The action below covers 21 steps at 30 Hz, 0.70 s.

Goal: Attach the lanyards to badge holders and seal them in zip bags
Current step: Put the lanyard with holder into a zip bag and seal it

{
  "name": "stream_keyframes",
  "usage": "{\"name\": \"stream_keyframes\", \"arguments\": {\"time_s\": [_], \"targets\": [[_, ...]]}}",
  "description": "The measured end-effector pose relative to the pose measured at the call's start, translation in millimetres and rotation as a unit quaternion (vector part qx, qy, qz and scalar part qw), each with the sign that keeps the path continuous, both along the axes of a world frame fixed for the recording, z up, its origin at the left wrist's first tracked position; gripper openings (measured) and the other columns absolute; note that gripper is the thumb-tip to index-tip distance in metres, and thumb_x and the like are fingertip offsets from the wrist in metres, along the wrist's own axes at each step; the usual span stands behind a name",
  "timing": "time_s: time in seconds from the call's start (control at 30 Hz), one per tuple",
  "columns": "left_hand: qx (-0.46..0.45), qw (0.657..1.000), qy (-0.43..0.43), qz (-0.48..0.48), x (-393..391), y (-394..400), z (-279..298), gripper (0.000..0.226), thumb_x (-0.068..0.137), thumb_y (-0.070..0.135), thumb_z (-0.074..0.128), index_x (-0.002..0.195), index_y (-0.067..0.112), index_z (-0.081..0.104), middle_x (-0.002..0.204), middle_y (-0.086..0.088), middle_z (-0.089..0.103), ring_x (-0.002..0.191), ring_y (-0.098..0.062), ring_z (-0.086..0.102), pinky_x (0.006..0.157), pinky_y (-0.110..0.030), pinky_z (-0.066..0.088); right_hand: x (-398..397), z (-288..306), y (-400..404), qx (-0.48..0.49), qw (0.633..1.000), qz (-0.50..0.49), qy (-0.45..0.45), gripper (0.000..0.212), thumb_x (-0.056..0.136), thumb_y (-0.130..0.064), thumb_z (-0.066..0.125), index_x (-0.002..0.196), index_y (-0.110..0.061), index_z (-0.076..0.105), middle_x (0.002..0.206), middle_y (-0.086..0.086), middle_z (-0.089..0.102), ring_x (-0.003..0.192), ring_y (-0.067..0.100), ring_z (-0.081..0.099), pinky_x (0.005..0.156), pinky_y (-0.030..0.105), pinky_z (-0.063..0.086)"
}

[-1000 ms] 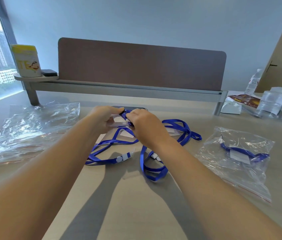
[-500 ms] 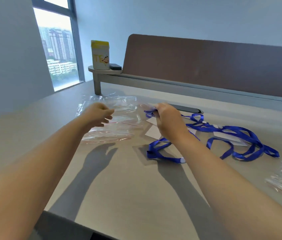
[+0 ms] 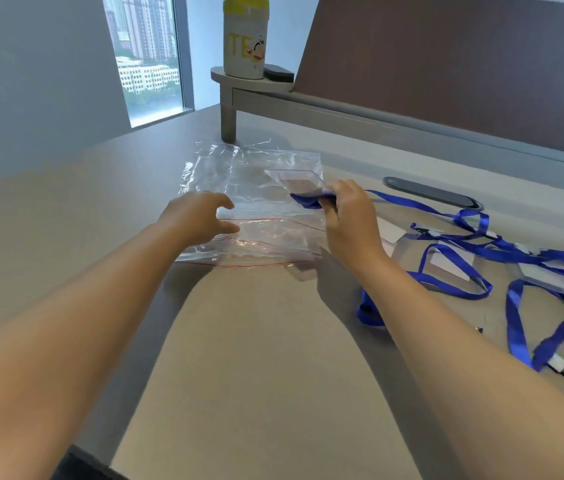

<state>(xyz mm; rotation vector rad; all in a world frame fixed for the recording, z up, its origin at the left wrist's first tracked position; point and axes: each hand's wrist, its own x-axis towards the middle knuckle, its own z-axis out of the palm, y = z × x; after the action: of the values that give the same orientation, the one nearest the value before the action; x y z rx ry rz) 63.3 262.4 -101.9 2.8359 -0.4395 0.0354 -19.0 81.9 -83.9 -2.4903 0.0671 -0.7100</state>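
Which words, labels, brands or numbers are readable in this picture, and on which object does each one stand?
"TE": large yellow letters on the white canister with a yellow lid, beside a cartoon figure; any further letters are hidden.
The badge holder gripped by the right hand and the zip bags show no readable text.

Your right hand (image 3: 349, 220) has lifted a badge holder (image 3: 299, 183) with its lanyard (image 3: 311, 199) over the zip bags (image 3: 256, 188) — your left hand (image 3: 200, 216) now reaches them.

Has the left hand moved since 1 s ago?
Yes. The left hand left the lanyards and went left onto the zip bags, away from the right hand.
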Motion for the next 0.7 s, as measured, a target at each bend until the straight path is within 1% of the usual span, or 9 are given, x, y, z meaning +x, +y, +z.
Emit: {"name": "stream_keyframes", "arguments": {"time_s": [0.07,0.17,0.2,0.27,0.33,0.43,0.5,0.6,0.7], "targets": [[0.028,0.999,-0.024,0.001,4,-2,-2,0.041,0.088,0.041,0.054,0.124,0.023,0.055,0.131,-0.007,0.056,0.119,-0.029,0.051,0.094,-0.033,0.04,5,-3,-2,0.012,1.0,0.001,-0.006,0.024,0.094,-0.005,0.04,0.108,0.004,0.058,0.11,0.02,0.058,0.103,0.031,0.05,0.09,0.035,0.038],[0.036,0.997,-0.073,-0.011,8,-5,-1,0.031,0.093,0.035,0.046,0.115,0.021,0.063,0.119,-0.007,0.065,0.108,-0.031,0.057,0.088,-0.035,0.045,10,-5,-4,0.038,0.999,0.004,-0.017,0.025,0.095,-0.007,0.04,0.111,0.003,0.057,0.114,0.018,0.057,0.1,0.024,0.05,0.079,0.018,0.032],[0.026,0.997,-0.078,-0.014,9,-6,1,0.032,0.094,0.034,0.044,0.114,0.019,0.064,0.116,-0.008,0.066,0.106,-0.031,0.057,0.086,-0.035,0.045,11,-5,-3,0.053,0.998,0.009,-0.021,0.025,0.095,-0.007,0.04,0.112,0.002,0.056,0.115,0.018,0.057,0.097,0.02,0.048,0.074,0.013,0.03],[-0.009,0.997,-0.074,-0.018,8,-6,8,0.033,0.095,0.031,0.042,0.112,0.013,0.065,0.114,-0.008,0.067,0.103,-0.031,0.057,0.082,-0.034,0.043,10,-2,-2,0.091,0.995,0.02,-0.038,0.026,0.095,-0.007,0.04,0.114,0.002,0.055,0.115,0.017,0.058,0.092,0.013,0.044,0.07,0.009,0.03],[-0.05,0.996,-0.072,-0.027,8,-8,15,0.032,0.095,0.028,0.044,0.11,0.01,0.066,0.112,-0.009,0.068,0.099,-0.028,0.058,0.082,-0.033,0.043,7,5,2,0.135,0.988,0.029,-0.073,0.024,0.094,-0.006,0.041,0.113,0.003,0.055,0.11,0.014,0.059,0.09,0.011,0.044,0.066,0.008,0.035],[-0.138,0.988,-0.064,-0.028,3,-12,28,0.028,0.093,0.023,0.048,0.107,0.006,0.067,0.109,-0.01,0.069,0.087,-0.018,0.053,0.082,-0.031,0.04,0,20,9,0.175,0.974,0.044,-0.135,0.02,0.093,-0.002,0.044,0.108,0.005,0.055,0.097,0.005,0.054,0.087,0.012,0.046,0.065,0.0,0.037],[-0.189,0.98,-0.061,-0.028,-2,-15,38,0.028,0.092,0.02,0.05,0.105,0.003,0.067,0.108,-0.012,0.069,0.086,-0.016,0.05,0.081,-0.029,0.038,-6,27,13,0.164,0.973,0.059,-0.152,0.02,0.092,-0.001,0.045,0.107,0.005,0.055,0.098,0.005,0.055,0.088,0.013,0.046,0.065,-0.002,0.039],[-0.248,0.967,-0.057,-0.029,-11,-19,51,0.026,0.09,0.017,0.053,0.104,0.0,0.068,0.104,-0.015,0.067,0.085,-0.017,0.05,0.078,-0.026,0.036,-11,31,14,0.122,0.979,0.064,-0.151,0.02,0.092,-0.001,0.045,0.107,0.005,0.057,0.104,0.016,0.063,0.086,0.013,0.047,0.065,-0.003,0.037],[-0.292,0.954,-0.052,-0.036,-18,-20,61,0.024,0.088,0.015,0.056,0.102,0.001,0.069,0.096,-0.013,0.064,0.087,-0.019,0.052,0.08,-0.028,0.039,-13,34,8,0.061,0.989,0.042,-0.127,0.02,0.093,-0.002,0.044,0.105,0.001,0.059,0.103,0.017,0.065,0.083,0.015,0.049,0.065,0.002,0.037]]}}
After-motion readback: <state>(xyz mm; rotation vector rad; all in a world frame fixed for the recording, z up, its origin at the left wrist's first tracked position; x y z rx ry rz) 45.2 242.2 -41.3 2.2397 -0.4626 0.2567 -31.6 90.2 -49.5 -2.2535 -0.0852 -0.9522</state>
